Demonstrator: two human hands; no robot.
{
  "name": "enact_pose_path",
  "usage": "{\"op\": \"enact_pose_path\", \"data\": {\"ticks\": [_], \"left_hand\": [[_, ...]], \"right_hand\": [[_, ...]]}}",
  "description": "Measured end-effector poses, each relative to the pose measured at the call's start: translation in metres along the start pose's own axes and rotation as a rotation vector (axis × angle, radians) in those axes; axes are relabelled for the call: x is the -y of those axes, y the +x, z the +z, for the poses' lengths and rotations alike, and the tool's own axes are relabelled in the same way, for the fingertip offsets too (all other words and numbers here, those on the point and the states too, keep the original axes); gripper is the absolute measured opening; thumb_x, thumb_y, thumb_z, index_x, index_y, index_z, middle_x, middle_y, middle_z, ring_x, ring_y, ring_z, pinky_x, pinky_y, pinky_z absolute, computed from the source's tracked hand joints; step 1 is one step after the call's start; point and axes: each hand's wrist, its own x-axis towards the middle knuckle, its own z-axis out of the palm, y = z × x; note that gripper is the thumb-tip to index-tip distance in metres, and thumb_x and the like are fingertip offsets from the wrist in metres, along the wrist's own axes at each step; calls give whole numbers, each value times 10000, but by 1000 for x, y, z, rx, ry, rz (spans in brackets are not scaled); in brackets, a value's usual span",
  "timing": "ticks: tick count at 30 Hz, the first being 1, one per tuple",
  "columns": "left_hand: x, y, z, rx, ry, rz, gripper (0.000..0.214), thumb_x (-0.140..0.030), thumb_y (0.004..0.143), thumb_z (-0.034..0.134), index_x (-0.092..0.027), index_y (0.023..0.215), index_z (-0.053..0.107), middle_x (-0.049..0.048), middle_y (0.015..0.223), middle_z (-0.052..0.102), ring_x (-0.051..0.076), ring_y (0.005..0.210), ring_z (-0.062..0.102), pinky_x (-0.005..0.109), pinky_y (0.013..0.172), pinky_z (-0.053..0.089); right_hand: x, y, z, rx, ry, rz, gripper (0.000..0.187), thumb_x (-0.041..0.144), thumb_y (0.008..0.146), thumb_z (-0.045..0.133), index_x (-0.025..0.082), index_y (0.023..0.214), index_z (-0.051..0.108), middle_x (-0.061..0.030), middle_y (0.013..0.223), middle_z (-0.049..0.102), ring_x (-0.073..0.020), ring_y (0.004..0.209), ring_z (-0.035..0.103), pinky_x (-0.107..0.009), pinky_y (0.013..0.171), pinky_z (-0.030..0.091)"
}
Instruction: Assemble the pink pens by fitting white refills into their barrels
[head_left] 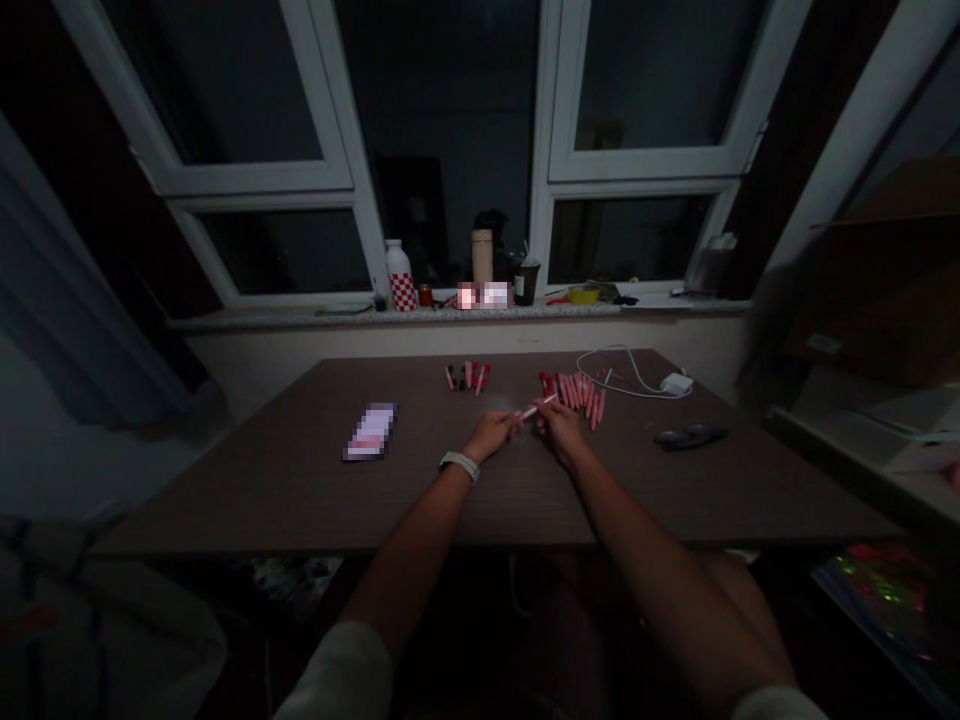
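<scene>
Over the middle of the table, a slim pale pink tube (537,409), like a lip gloss or a pen, is held by its two ends. My left hand (493,432) is closed on the near left end; a pale watch sits on that wrist. The far right end is pinched by my right hand (561,428). Just beyond my right hand lies a row of pink tubes (576,391), some with red ends. A smaller group of tubes (470,376) with black, red and pink parts lies beyond my left hand. Fine details are too small and dark to tell.
A phone (370,432) lies left on the table (300,510). To the right are folded glasses (690,437) and a white charger (676,384) with a looped cable. A checkered bottle (400,277), a beige flask (482,256) and a dark cup (526,282) stand on the windowsill.
</scene>
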Motion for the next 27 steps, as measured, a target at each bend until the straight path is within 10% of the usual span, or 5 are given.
{"op": "enact_pose_path", "data": {"ticks": [27], "left_hand": [[8, 3, 12, -160, -76, 27, 310, -430, 768, 688, -146, 821, 576, -6, 713, 562, 133, 686, 518, 228, 620, 409]], "right_hand": [[2, 2, -4, -38, 185, 116, 334, 409, 608, 823, 155, 683, 620, 56, 469, 543, -54, 386, 464, -150, 369, 379]]}}
